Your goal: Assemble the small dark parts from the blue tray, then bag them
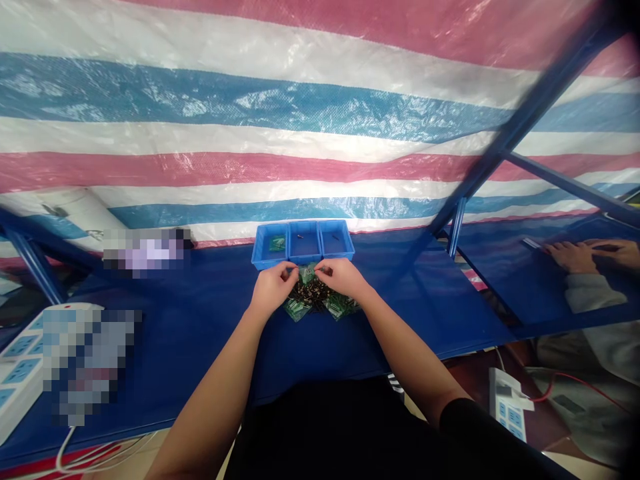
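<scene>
My left hand (274, 288) is closed in a pinch over the left side of a heap of small dark and brass-coloured pieces (314, 293). On the other side, my right hand (341, 277) pinches too, its fingertips a short gap from the left ones. A flat green piece (307, 273) lies between the fingertips; whether either hand grips it cannot be made out. More flat green pieces (297, 308) with pale marks lie around the front of the heap. Just behind my hands stands a blue three-compartment tray (289, 257), with green pieces in its left compartment and a small dark piece in each other one.
A white power strip (25, 360) and a blurred-out object (97, 367) lie on the blue table (200, 347) at left. Blue metal posts (456, 227) rise on both sides, before a striped sheet. At right, another person's hands (575, 255) rest on a blue surface.
</scene>
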Demonstrator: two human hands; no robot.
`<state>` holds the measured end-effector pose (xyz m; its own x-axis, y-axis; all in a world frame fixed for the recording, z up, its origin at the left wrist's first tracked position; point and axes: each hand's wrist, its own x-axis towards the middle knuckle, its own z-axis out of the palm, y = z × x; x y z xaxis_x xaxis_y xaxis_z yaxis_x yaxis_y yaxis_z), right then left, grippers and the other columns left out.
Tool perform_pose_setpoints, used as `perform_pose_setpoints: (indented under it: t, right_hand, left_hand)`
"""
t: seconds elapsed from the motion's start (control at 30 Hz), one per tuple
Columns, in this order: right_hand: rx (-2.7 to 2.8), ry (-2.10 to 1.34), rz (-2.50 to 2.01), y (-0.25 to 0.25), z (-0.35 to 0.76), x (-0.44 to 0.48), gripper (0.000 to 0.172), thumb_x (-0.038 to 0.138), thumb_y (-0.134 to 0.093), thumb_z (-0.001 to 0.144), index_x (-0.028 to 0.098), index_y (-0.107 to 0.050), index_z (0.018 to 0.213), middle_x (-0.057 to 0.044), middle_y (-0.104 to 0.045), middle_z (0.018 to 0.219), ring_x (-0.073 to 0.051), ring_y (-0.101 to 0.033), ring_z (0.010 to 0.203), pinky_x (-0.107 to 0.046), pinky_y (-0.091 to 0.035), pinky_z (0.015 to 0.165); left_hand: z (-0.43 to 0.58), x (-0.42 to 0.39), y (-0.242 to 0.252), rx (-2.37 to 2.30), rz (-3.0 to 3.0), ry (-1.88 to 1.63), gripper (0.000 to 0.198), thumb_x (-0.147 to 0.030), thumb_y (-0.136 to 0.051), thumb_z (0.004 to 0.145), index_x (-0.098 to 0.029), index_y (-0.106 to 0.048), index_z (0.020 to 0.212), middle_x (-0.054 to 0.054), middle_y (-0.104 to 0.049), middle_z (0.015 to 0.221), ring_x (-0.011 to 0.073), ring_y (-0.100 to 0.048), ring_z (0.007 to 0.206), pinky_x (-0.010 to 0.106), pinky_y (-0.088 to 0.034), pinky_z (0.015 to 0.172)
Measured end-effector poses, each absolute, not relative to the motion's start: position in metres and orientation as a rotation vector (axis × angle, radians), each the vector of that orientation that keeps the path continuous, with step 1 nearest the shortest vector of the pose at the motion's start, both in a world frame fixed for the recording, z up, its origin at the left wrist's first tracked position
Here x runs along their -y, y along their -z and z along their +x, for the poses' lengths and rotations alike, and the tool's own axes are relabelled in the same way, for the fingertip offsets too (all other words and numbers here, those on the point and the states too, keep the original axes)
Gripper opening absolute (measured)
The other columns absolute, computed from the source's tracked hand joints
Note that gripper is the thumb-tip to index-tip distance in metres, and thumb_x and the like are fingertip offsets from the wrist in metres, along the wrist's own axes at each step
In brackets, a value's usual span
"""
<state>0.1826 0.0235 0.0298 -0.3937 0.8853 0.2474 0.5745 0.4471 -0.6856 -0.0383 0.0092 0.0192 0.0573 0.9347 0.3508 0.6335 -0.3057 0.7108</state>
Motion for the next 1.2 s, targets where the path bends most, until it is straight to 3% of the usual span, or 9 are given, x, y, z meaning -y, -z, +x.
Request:
perform_pose_setpoints:
  t: [0.2,0.33,0.5,0.7,1.2]
  right_hand:
    - [2.131,-0.687,-1.196,-0.031,0.181,-0.022,0.015,0.03,-0.06,0.086,0.023,-0.073,0.09,-0.003,-0.068,0.073,-0.016,-0.058,0.064,-0.026,-0.038,0.058]
    - [2.069,-0.74,-1.147,-0.035,0.179,-0.019,0.018,0.033,-0.058,0.087,0.023,-0.073,0.091,-0.003,-0.07,0.077,-0.016,-0.061,0.068,-0.027,-0.043,0.063]
    - [1.82,-1.074,-1.018,-0.037,0.17,-0.014,0.032,0.044,-0.058,0.086,0.02,-0.072,0.104,-0.005,-0.072,0.085,-0.016,-0.063,0.07,-0.028,-0.05,0.066]
    - [1.64,-1.373,-0.891,-0.036,0.167,-0.015,0.035,0.047,-0.063,0.082,0.017,-0.071,0.098,-0.005,-0.071,0.084,-0.014,-0.064,0.068,-0.027,-0.052,0.064]
    - [1.542,-1.312,-0.916,-0.031,0.171,-0.021,0.03,0.042,-0.07,0.077,0.018,-0.072,0.095,-0.005,-0.07,0.082,-0.015,-0.063,0.07,-0.028,-0.051,0.065]
  left_hand:
    - [-0.041,-0.01,-0.014,-1.533,2.271,-0.898,0.01,-0.034,-0.065,0.079,-0.026,-0.07,0.076,0.001,-0.063,0.062,0.0162,-0.052,0.052,0.026,-0.028,0.048]
    - [-0.039,-0.009,-0.021,-1.427,2.177,-1.123,0.013,-0.035,-0.064,0.082,-0.024,-0.072,0.08,0.003,-0.065,0.067,0.0162,-0.055,0.058,0.026,-0.037,0.055]
    - [-0.026,-0.002,-0.029,-1.158,1.955,-1.379,0.014,-0.035,-0.067,0.082,-0.023,-0.074,0.084,0.006,-0.069,0.087,0.0157,-0.061,0.071,0.027,-0.045,0.059]
    - [-0.02,0.001,-0.024,-1.139,1.978,-1.457,0.012,-0.032,-0.069,0.082,-0.023,-0.075,0.088,0.005,-0.069,0.088,0.015,-0.062,0.076,0.026,-0.047,0.06]
    - [-0.019,0.002,-0.019,-1.289,2.012,-1.382,0.021,-0.038,-0.067,0.083,-0.021,-0.072,0.094,0.003,-0.069,0.079,0.0126,-0.06,0.063,0.024,-0.048,0.058]
